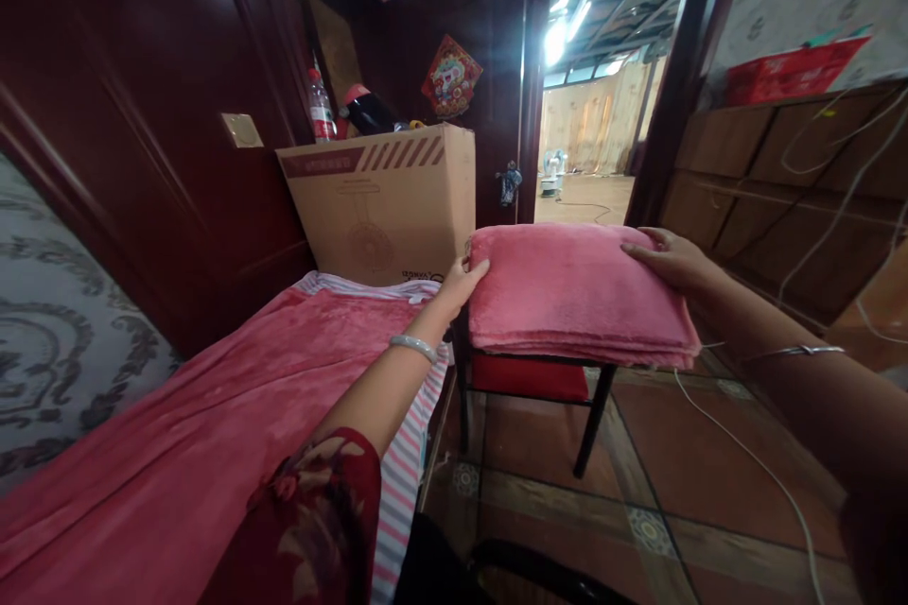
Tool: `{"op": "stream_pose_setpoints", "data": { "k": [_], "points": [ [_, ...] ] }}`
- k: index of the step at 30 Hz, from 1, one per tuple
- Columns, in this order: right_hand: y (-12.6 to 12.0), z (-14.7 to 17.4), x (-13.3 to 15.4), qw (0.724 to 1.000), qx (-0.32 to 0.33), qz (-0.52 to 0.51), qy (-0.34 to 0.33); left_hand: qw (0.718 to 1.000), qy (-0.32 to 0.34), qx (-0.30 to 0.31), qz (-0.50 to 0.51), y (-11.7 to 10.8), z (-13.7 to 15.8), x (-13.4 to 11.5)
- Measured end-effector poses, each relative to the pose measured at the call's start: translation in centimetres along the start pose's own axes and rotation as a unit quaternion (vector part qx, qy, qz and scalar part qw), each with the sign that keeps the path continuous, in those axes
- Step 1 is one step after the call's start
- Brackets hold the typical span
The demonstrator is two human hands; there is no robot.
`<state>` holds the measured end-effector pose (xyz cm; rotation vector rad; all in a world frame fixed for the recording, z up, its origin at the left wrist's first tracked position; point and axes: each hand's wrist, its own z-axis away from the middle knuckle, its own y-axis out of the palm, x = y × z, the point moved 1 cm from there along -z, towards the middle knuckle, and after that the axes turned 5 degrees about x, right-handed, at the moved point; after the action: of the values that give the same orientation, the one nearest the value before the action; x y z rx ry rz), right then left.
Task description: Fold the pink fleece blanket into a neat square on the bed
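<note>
A folded pink fleece blanket (pixel 567 288), stacked in several layers, lies flat between my two hands. My left hand (pixel 461 288) is closed on its left edge, thumb on top and the other fingers mostly hidden. At the far right corner my right hand (pixel 667 257) pinches the blanket, thumb above and fingertips over the back edge. Directly below is a dark-framed chair (pixel 587 425) with a red seat (pixel 532 378); whether the blanket's weight rests on it I cannot tell. Another pink blanket (pixel 234 406) is spread over the bed on the left, above a striped sheet (pixel 401 482).
A large cardboard box (pixel 383 208) stands behind the bed, with a bottle (pixel 321 109) on top. Stacked boxes (pixel 744 198) and a red basket (pixel 794 71) line the right wall. A white cable (pixel 759 473) crosses the tiled floor. Beyond the doorway stands a fan (pixel 553 170).
</note>
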<state>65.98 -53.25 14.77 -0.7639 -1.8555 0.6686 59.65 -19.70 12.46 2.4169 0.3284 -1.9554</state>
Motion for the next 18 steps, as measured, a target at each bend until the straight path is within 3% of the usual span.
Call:
{"op": "stream_pose_setpoints", "data": {
  "k": [2, 4, 7, 9, 14, 16, 18],
  "points": [
    [-0.2, 0.4, 0.6, 0.999, 0.005, 0.031, 0.037, 1.0, -0.007, 0.008, -0.022, -1.2, 1.4, 1.0],
    [-0.3, 1.2, 1.9, 0.996, -0.01, 0.08, 0.024, 0.997, -0.032, 0.027, -0.066, -3.3, 3.2, 2.5],
    [0.7, 2.6, 5.0, 0.986, -0.044, 0.141, -0.083, 0.976, -0.044, 0.056, -0.205, -7.6, 7.0, 5.2],
    [2.4, 3.6, 7.3, 0.97, -0.049, 0.158, -0.176, 0.955, -0.038, 0.042, -0.292, -11.0, 10.3, 6.9],
    [9.9, 7.6, 13.5, 0.912, -0.05, 0.115, -0.391, 0.909, -0.08, -0.058, -0.406, -19.9, 22.2, 9.5],
    [14.2, 10.5, 16.0, 0.876, -0.006, 0.063, -0.479, 0.879, -0.112, -0.096, -0.454, -23.0, 28.4, 9.5],
    [19.1, 14.2, 18.4, 0.836, 0.072, 0.008, -0.544, 0.831, -0.162, -0.12, -0.518, -25.4, 34.8, 9.2]
  ]
}}
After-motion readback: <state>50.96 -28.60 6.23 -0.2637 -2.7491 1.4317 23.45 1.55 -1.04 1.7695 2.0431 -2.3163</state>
